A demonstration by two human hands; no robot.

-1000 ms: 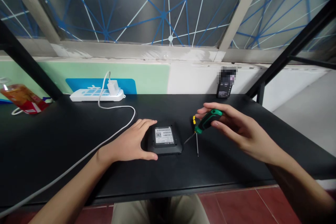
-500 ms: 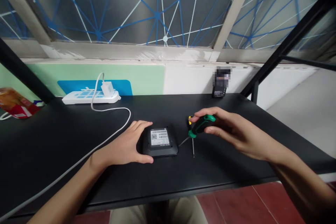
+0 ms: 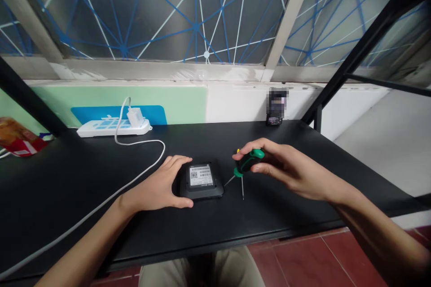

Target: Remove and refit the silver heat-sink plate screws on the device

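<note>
A flat black square device with a white barcode label on its upper face lies on the desk. My left hand holds it from the left, thumb at the near edge and fingers at the far edge. In my right hand is a screwdriver with a green and black handle, gripped between thumb and fingers. Its shaft slants down left, and its tip is at the device's right edge; contact is hard to make out. Beside it lies a second screwdriver, its yellow handle mostly hidden behind my right hand.
A white power strip with a plugged-in charger stands at the back left. Its white cable runs across the desk to the near left. A phone leans against the wall. A red and orange packet is far left.
The view has shifted slightly, so everything sits a little further left. My right hand and the screwdriver handle have moved slightly left toward the device. Both grips look the same.
</note>
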